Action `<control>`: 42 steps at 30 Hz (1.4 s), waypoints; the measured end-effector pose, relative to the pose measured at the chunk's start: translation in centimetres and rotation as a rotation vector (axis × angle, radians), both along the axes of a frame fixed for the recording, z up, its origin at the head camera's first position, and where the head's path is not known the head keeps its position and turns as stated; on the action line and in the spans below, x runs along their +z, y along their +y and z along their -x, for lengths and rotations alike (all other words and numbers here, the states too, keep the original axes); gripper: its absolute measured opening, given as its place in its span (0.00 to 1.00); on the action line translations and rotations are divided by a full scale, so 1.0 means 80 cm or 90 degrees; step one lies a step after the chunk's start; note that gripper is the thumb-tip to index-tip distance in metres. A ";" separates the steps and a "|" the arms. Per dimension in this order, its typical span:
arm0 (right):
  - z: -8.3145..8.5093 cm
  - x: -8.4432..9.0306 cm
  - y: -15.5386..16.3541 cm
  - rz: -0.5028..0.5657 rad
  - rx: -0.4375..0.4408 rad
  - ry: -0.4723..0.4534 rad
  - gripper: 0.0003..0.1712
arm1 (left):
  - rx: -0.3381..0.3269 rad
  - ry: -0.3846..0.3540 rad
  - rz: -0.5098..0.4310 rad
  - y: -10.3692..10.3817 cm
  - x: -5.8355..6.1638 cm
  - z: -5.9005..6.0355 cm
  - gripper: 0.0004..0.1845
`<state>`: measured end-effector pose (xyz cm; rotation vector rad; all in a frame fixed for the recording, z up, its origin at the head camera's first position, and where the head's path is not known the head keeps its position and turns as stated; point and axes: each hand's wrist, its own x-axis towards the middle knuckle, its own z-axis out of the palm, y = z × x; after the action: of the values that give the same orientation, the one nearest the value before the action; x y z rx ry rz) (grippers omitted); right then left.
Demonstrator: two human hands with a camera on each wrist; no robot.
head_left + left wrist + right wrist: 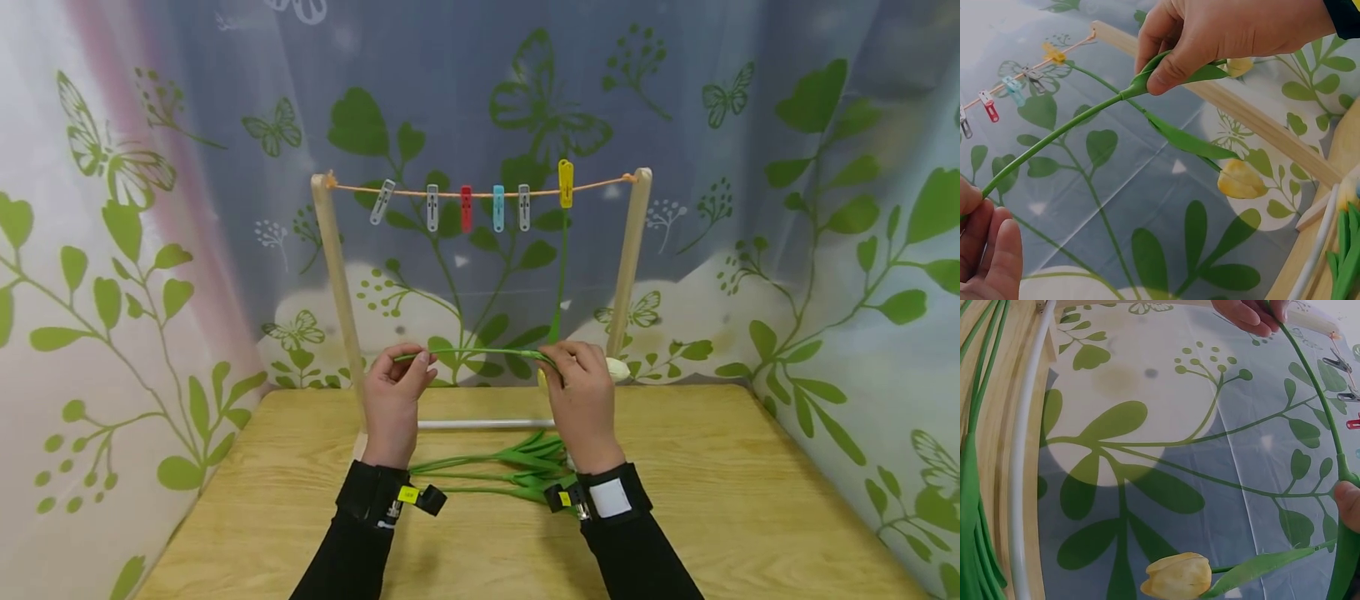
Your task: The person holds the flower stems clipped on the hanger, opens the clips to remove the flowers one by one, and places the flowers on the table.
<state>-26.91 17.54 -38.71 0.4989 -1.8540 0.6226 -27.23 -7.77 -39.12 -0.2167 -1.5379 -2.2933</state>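
- While both hands hover in front of the rack (628, 275), a tulip stem (480, 353) stretches between them, its long axis running left to right, roughly level with the string (480, 193) of 6 pegs above.
- Left hand (396, 392): thumb and fingers pinch the bare stem end.
- Right hand (581, 396): fingers curled round the leafy end, the pale bloom (617, 369) just beyond its knuckles.
- Of the 2, the right hand lies nearer the yellow peg (566, 183), where another stem already hangs.
- More tulips (517, 471) lie on the desk (712, 500) beneath the wrists.
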 end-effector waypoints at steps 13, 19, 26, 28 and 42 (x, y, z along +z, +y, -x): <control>-0.005 -0.019 0.001 -0.046 -0.021 -0.017 0.10 | -0.004 -0.014 0.028 -0.004 -0.014 -0.007 0.06; -0.007 -0.022 -0.001 -0.061 -0.019 -0.017 0.10 | -0.008 -0.017 0.091 -0.016 -0.018 -0.008 0.07; -0.004 -0.023 -0.003 -0.078 -0.005 -0.041 0.10 | 0.129 0.093 0.488 -0.038 -0.019 -0.010 0.08; -0.003 -0.022 -0.003 -0.079 -0.005 -0.041 0.10 | 0.185 0.157 0.598 -0.042 -0.018 -0.009 0.10; -0.004 -0.023 -0.003 -0.102 -0.019 -0.075 0.10 | 0.347 0.326 0.837 -0.042 -0.012 -0.012 0.10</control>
<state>-26.58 17.32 -40.56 0.5479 -2.0302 0.4941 -26.30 -11.11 -40.07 -0.5524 -2.1551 -0.5096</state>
